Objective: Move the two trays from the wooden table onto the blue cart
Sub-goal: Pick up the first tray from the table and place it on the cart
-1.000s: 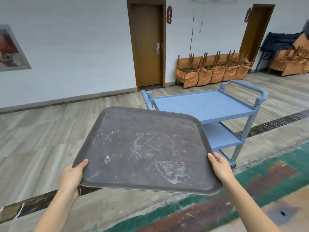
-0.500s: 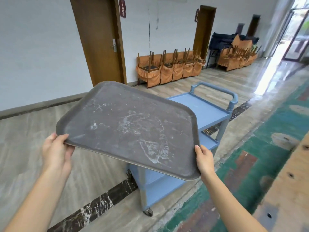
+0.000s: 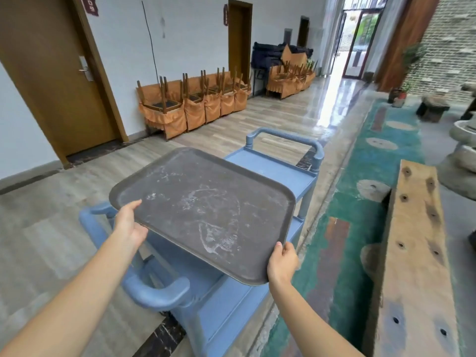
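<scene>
A dark grey tray (image 3: 206,207) with white scuff marks hangs above the top shelf of the blue cart (image 3: 273,168), tilted slightly. My left hand (image 3: 128,222) grips the tray's near-left edge, thumb on top. My right hand (image 3: 282,261) grips its near-right corner. The tray covers most of the cart's top shelf; the cart's near handle (image 3: 154,292) and far handle (image 3: 283,137) stick out on either side. The wooden table (image 3: 417,253) runs along the right, with only bare wood in view. No second tray shows.
Stacked chairs with orange covers (image 3: 195,104) line the far wall, with more of them (image 3: 291,76) further down. A brown door (image 3: 51,81) stands at left. A green painted floor strip (image 3: 347,228) lies between cart and table. Stone pieces (image 3: 463,150) sit at far right.
My view has swung right and closer to the cart. The tray, held in both hands throughout, has moved from beside the cart to above its top shelf.
</scene>
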